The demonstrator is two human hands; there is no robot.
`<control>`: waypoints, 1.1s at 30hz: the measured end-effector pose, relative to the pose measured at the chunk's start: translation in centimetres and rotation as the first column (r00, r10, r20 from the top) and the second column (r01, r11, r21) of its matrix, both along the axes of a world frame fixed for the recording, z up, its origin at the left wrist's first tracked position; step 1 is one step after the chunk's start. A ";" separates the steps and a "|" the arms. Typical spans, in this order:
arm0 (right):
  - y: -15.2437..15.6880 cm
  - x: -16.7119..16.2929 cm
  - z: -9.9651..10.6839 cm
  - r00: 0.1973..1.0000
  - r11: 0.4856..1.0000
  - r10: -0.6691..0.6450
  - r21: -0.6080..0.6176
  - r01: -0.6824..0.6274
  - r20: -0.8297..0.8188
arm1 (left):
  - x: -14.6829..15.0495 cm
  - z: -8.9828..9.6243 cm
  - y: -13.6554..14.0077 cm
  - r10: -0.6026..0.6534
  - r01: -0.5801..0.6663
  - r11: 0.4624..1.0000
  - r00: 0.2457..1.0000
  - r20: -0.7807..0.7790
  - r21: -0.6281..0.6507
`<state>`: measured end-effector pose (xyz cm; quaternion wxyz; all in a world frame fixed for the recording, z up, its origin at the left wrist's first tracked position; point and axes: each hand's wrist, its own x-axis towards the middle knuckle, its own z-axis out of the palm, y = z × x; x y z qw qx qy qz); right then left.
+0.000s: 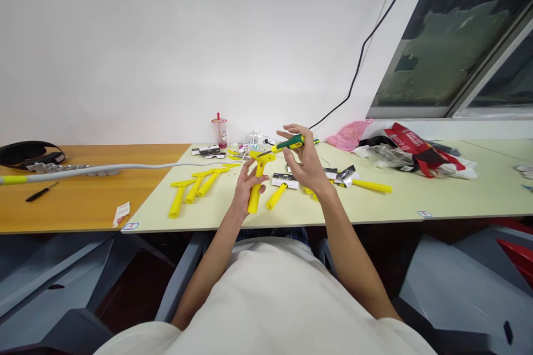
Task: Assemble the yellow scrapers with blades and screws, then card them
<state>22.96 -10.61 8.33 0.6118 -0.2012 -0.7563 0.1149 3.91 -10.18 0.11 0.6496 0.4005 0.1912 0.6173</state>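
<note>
My left hand [241, 193] is wrapped round the handle of a yellow scraper [260, 169], its T-shaped head pointing up and away from me. In my right hand [310, 165] is a green and yellow screwdriver [293, 143], held between thumb and fingers, with some fingers stretched out. The screwdriver's shaft slants down to the scraper's head; whether its tip sits on a screw is too small to tell. Left of my hands lie three similar yellow scrapers [195, 187]. A yellow scraper with a black-and-white head cover [285, 180] lies between my forearms, and others lie partly hidden behind my right hand.
Behind stand a lidded cup with a red straw [222, 136] and a white power adapter [255, 137]. Black-and-white packets [208, 151] lie nearby. Pink plastic [350, 135] and a red bag [416, 147] sit right. A grey cable [125, 167] crosses the left side, above a black screwdriver [38, 194].
</note>
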 end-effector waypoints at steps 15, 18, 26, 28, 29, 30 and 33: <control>-1.6 0.5 1.3 0.993 0.988 -0.113 0.098 0.117 -0.045 | 0.0 1.3 -1.0 0.055 -0.050 0.995 0.996 -0.064 0.085; -1.7 0.4 1.2 0.990 0.984 -0.136 0.109 0.139 -0.034 | -0.1 1.5 -1.0 0.054 -0.049 0.995 0.996 -0.065 0.082; -1.6 -0.2 0.9 0.997 0.995 -0.063 0.077 0.066 -0.035 | -0.2 1.2 -0.7 0.059 -0.052 0.996 0.995 -0.084 0.077; -1.4 -0.5 0.8 0.995 0.992 -0.096 0.080 0.099 -0.035 | -0.2 1.2 -0.6 0.055 -0.049 0.996 0.995 -0.088 0.075; -1.3 -0.5 0.7 0.994 0.991 -0.106 0.077 0.108 -0.038 | -0.2 1.2 -0.6 0.056 -0.050 0.996 0.994 -0.089 0.076; -1.1 -0.6 0.6 0.993 0.991 -0.111 0.073 0.114 -0.043 | -0.2 1.2 -0.6 0.058 -0.051 0.996 0.994 -0.090 0.077; -0.7 -0.7 0.3 0.992 0.992 -0.109 0.053 0.113 -0.067 | -0.3 1.3 -0.6 0.065 -0.057 0.995 0.993 -0.097 0.086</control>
